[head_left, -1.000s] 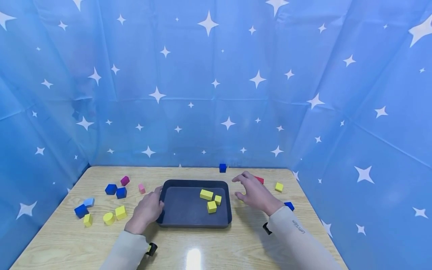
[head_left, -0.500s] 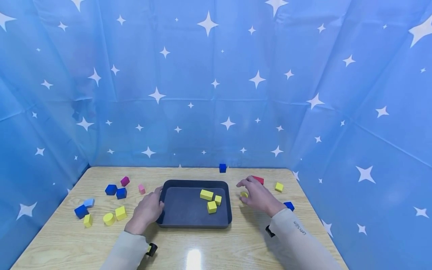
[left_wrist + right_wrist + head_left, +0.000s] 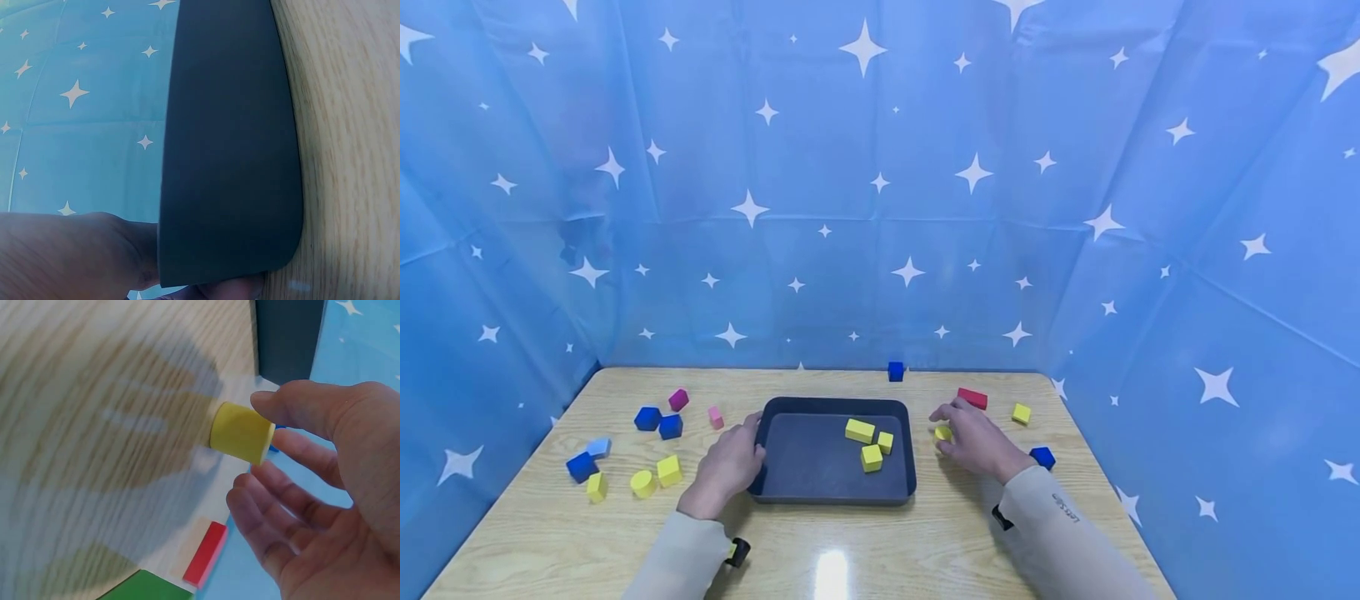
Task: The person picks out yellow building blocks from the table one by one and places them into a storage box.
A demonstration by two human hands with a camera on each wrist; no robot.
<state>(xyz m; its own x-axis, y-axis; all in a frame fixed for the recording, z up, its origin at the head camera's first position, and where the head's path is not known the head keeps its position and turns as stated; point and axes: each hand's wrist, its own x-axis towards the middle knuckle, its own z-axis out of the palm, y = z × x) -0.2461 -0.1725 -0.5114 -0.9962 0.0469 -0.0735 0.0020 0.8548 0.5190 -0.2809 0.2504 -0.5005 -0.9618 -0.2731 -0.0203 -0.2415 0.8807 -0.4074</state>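
Observation:
My left hand (image 3: pixel 724 462) grips the left end of a dark rectangular tray (image 3: pixel 820 502). Seen from the left wrist, the tray's wall (image 3: pixel 231 144) passes between thumb and fingers. Three yellow blocks, one of them an oblong (image 3: pixel 859 431), lie in the tray's right half. Right of the tray, my right hand (image 3: pixel 977 442) has thumb and index finger around a short yellow cylinder (image 3: pixel 240 432) standing on the table. In the right wrist view the thumb overlaps the cylinder's upper edge and the index fingertip goes behind it. The other fingers of that hand are bent and spread apart.
Beyond the right hand lie a red block (image 3: pixel 972 398), a yellow cube (image 3: pixel 1021 414) and a blue block (image 3: pixel 1042 457); a green block (image 3: pixel 147 587) shows from the right wrist. Another blue cube (image 3: pixel 896 372) is at the back edge. Several mixed blocks, including a pink one (image 3: pixel 716 417), lie left.
My right hand has shifted slightly right and down onto the yellow cylinder, and its thumb and index finger have come closer around it. The left hand and tray have stayed put.

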